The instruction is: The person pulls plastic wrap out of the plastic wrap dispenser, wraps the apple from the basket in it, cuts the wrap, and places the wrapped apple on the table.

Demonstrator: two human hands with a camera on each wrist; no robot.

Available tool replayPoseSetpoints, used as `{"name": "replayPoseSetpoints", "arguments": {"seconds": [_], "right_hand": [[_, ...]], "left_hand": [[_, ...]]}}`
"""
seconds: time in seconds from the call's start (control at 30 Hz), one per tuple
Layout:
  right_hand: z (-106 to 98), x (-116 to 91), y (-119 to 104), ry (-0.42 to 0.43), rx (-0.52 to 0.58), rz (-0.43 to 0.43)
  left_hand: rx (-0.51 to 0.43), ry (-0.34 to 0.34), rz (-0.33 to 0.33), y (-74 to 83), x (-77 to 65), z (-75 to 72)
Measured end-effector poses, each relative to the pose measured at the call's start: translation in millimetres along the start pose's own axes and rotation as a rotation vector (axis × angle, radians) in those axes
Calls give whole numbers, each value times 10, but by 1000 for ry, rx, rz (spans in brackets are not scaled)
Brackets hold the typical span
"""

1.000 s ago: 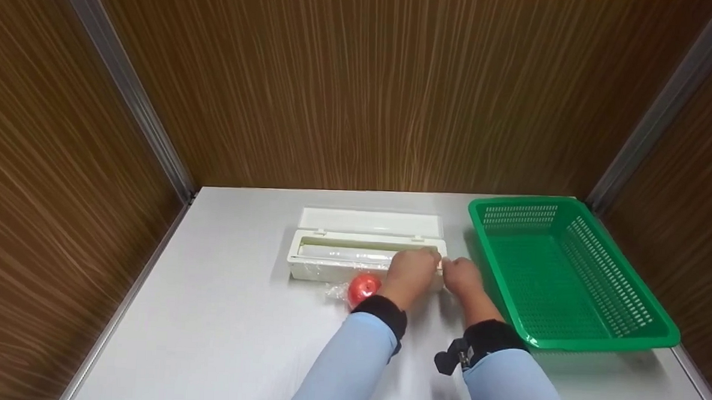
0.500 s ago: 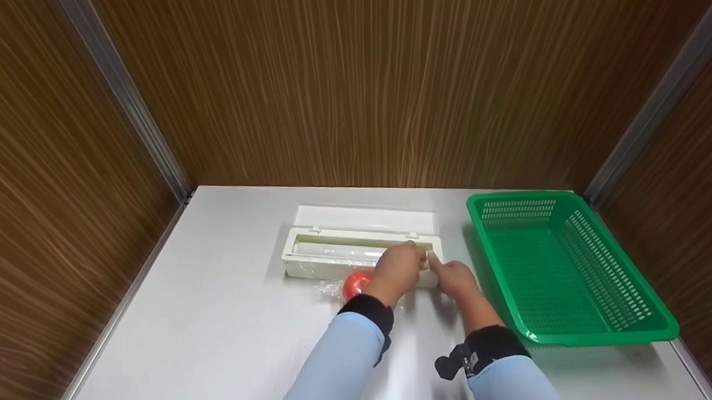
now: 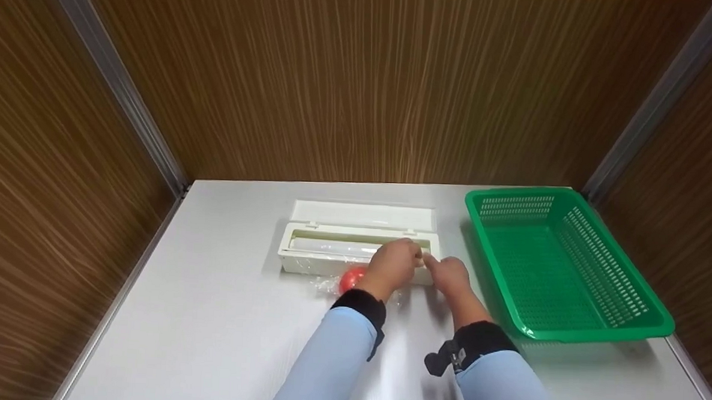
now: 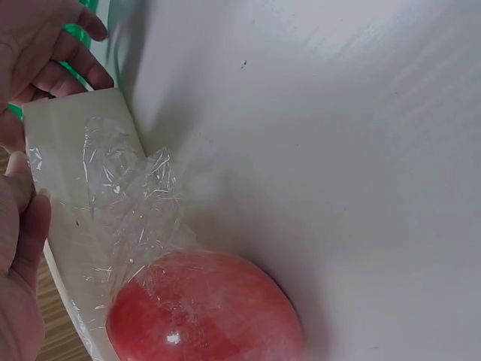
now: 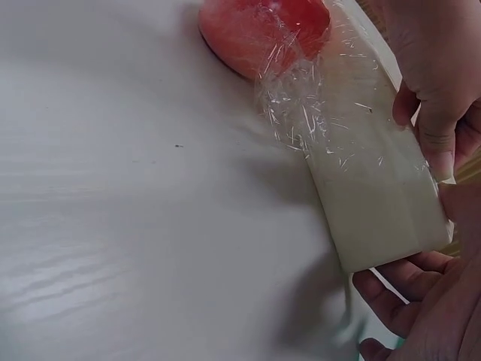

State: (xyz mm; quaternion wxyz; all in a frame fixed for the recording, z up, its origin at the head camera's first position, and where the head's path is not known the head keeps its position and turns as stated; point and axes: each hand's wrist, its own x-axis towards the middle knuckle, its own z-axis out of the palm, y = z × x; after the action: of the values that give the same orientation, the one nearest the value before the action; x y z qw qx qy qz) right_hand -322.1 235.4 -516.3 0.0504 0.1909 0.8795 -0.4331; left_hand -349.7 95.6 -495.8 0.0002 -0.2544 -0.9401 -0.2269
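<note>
A white cling film box (image 3: 305,264) lies with its lid (image 3: 361,214) folded back, a roll of film (image 3: 330,247) inside. A red tomato (image 3: 351,278), apparently a real or model one, sits against its front under clear cling film (image 4: 124,180) that drapes over the front wall. My left hand (image 3: 394,265) pinches the box's front rim near its right end; a small part between the fingertips is too hidden to identify. My right hand (image 3: 450,276) holds the right end, its thumb by the left fingertips and its fingers (image 5: 402,282) around the end wall.
A green perforated basket (image 3: 514,303) stands on the white table (image 3: 207,314) to the right of the box. Wood-patterned panels (image 3: 349,85) enclose the back and both sides.
Both hands have shifted slightly left along the box's front rim, and my right thumb has come in over the rim. The head view has also shifted a little.
</note>
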Motion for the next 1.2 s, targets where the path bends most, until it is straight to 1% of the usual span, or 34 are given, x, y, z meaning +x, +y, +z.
{"name": "replayPoseSetpoints", "arguments": {"seconds": [0.13, 0.2, 0.37, 0.5, 0.57, 0.63, 0.73, 0.83, 0.93, 1.0, 1.13, 1.2], "right_hand": [[30, 8, -17, -9, 2, 2], [34, 17, -21, -16, 7, 13], [24, 39, -21, -39, 18, 43], [-8, 43, 6, -48, 12, 40], [-30, 37, 21, -46, 5, 30], [-57, 26, 35, -48, -1, 22], [-91, 20, 63, -47, -2, 21], [-107, 18, 80, -51, 6, 28], [-119, 16, 88, -51, 24, 34], [-130, 16, 93, -52, 34, 40], [-134, 14, 87, -64, 58, 60], [-119, 14, 81, -70, 61, 66]], "left_hand": [[-62, -24, -16, -54, -31, -34], [-74, -23, -10, -86, -47, -42], [-28, 21, 19, -211, -111, -81], [-51, 34, 1, -344, -170, -147], [-65, 29, -26, -429, -205, -197], [-85, 16, -76, -522, -247, -263], [-153, -5, -161, -687, -327, -380], [-180, -9, -204, -879, -408, -495], [-130, 11, -194, -1076, -482, -589], [-92, 29, -169, -1187, -529, -636], [-29, 69, -109, -1343, -622, -701], [-19, 79, -100, -1396, -666, -729]]}}
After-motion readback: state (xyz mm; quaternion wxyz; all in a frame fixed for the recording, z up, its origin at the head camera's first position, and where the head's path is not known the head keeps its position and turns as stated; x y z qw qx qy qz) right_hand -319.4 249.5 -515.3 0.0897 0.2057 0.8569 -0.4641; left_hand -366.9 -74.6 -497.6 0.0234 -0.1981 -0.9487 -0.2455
